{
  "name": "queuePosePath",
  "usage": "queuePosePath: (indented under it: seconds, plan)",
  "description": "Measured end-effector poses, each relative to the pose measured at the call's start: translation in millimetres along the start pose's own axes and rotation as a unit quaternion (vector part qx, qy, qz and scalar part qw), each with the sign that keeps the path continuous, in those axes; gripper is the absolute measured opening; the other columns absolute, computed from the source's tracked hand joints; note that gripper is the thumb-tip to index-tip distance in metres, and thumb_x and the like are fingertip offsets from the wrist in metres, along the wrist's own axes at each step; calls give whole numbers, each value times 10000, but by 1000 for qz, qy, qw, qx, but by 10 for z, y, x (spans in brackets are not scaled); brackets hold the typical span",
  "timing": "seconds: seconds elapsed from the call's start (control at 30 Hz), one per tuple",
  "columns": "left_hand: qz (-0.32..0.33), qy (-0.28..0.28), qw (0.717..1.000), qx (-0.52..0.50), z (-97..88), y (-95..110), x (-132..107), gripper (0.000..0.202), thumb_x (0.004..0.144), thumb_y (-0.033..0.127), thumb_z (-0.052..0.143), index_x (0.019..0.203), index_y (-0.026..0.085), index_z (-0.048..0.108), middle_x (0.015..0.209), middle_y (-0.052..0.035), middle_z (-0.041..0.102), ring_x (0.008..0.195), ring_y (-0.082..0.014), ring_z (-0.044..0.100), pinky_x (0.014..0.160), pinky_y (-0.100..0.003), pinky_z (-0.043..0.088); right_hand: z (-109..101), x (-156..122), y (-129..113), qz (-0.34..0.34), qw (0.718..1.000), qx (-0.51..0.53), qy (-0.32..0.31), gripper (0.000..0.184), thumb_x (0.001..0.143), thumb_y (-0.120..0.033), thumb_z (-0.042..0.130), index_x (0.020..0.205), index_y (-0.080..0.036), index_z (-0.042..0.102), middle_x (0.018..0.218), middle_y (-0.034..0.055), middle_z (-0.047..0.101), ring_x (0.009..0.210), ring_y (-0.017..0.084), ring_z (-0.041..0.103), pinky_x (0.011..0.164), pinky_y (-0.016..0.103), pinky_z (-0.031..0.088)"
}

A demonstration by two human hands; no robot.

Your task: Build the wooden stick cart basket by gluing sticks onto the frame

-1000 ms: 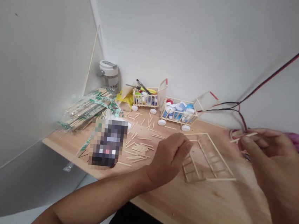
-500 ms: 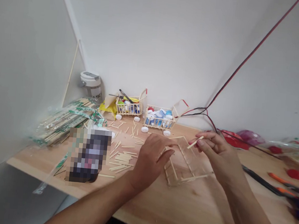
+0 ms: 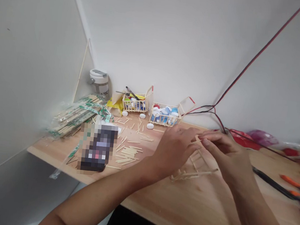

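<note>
- Pale wooden stick (image 3: 197, 139) pinched in the nearly closed right hand (image 3: 227, 153), its end at the top of the flat stick frame (image 3: 194, 170) lying below
- Left hand (image 3: 174, 151) curled just beside it, hold hidden
- Light wooden desk (image 3: 183, 204) scattered with loose sticks (image 3: 127, 152), white wall (image 3: 185, 41) behind

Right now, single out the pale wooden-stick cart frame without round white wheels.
The low stick frame under the left hand and right hand: it has no wheels, unlike the cart holding dark tools and the cart of blue-and-white caps by the wall.
</note>
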State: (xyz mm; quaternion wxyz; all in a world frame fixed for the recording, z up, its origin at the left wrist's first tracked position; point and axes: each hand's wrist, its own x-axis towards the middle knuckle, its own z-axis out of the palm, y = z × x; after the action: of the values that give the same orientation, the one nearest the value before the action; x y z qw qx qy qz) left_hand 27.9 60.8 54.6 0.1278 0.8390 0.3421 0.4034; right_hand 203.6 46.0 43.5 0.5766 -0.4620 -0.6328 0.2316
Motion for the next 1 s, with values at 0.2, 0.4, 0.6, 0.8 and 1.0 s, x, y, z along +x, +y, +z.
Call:
queuePosePath:
  seconds: [0.2, 0.4, 0.6, 0.8, 1.0]
  plan:
    - [12, 28, 999, -17, 69, -76, -33, 183, 936, 314, 576, 1066, 193, 621, 884, 8, 716, 927, -169, 604, 878, -322, 451, -30, -61, -5, -40, 996, -83, -7, 24, 805, -267, 710, 798, -247, 698, 927, 21, 702, 927, 169, 657, 826, 295, 527]
    - [27, 36, 999, 16, 52, -125, -140, 230, 973, 355, 503, 1007, 173, 639, 899, -19, 720, 916, -171, 598, 836, -312, 444, 72, -132, -192, -113, 978, -173, -10, 24, 822, -265, 686, 809, -285, 691, 882, -29, 701, 856, 136, 658, 826, 265, 520]
    - [77, 59, 995, 32, 114, -205, -174, 286, 1000, 360, 446, 930, 174, 652, 894, 12, 729, 837, -139, 588, 858, -308, 429, 129, -187, -326, -82, 970, -229, 26, 86, 854, -317, 634, 790, -307, 692, 867, -41, 721, 842, 159, 677, 820, 286, 539]
    - [69, 26, 996, 48, 124, -212, -188, 286, 1018, 298, 399, 1018, 190, 664, 998, -13, 724, 905, -150, 594, 866, -322, 442, 161, -172, -359, -96, 959, -267, 18, 106, 874, -341, 594, 828, -311, 684, 870, -35, 722, 863, 179, 675, 819, 308, 526]
    - [65, 20, 997, 37, 120, -200, -205, 281, 1023, 278, 386, 1037, 173, 646, 1010, -10, 729, 921, -151, 596, 882, -321, 444, 174, -189, -425, -102, 953, -284, 19, 113, 892, -326, 574, 836, -299, 669, 883, -24, 717, 866, 170, 667, 833, 307, 502]
